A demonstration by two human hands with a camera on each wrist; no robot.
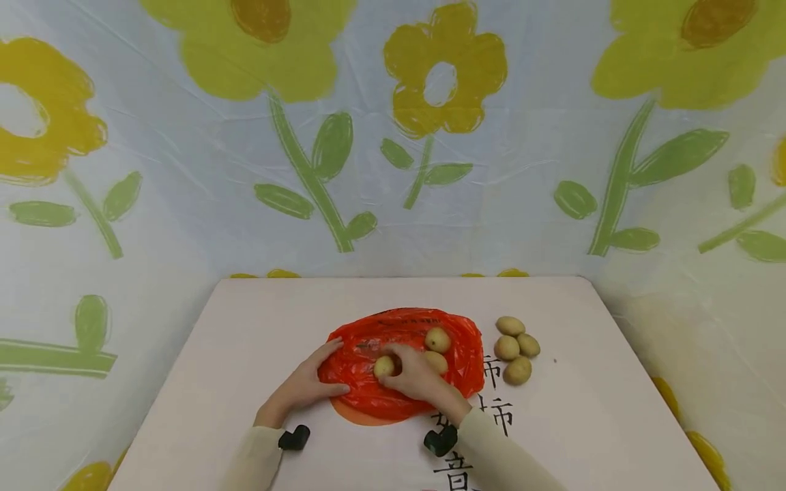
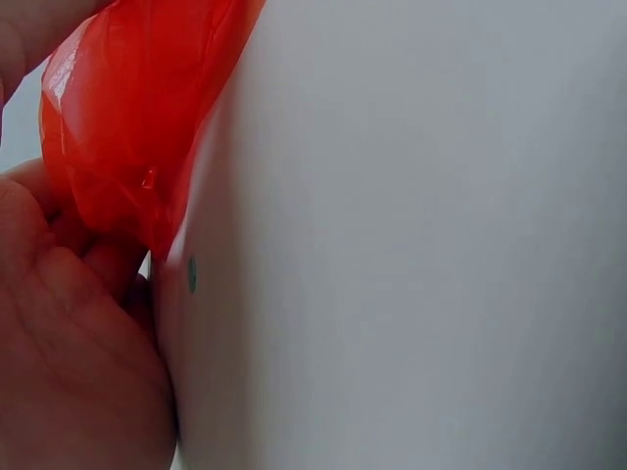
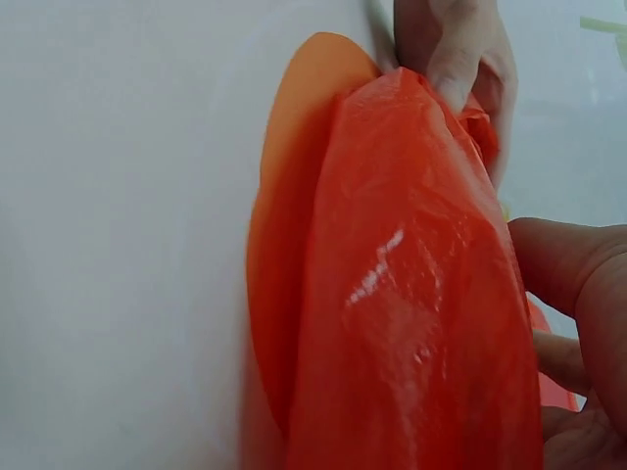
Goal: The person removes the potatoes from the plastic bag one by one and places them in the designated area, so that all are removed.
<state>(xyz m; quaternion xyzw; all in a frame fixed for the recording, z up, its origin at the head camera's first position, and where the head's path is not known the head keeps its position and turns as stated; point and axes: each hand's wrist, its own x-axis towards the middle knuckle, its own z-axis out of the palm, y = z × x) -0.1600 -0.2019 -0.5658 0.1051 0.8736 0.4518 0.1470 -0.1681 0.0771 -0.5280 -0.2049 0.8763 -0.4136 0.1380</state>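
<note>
Around me a pale cloth (image 1: 510, 225) printed with big yellow flowers hangs behind and on both sides of the white table (image 1: 571, 409), whose top carries black printed characters (image 1: 500, 414). In the middle lies a crumpled red plastic bag (image 1: 396, 401), a flat orange shape (image 1: 361, 414) peeking out along its near edge. The person's left hand (image 1: 312, 376) has the bag's left side, thumb on the plastic and fingers tucked beneath, its grip closed only about that edge. The right hand (image 1: 419, 374) reaches over the bag's middle, its grip narrowed to a potato's width, thumb and fingers pinching one potato (image 1: 383, 367). That potato sits at the fingertips, on the side towards the left hand; two other potatoes (image 1: 438, 339) lie on the red plastic beyond and beside the right hand. Four loose potatoes (image 1: 507, 348) cluster on the table, just right of the bag.
</note>
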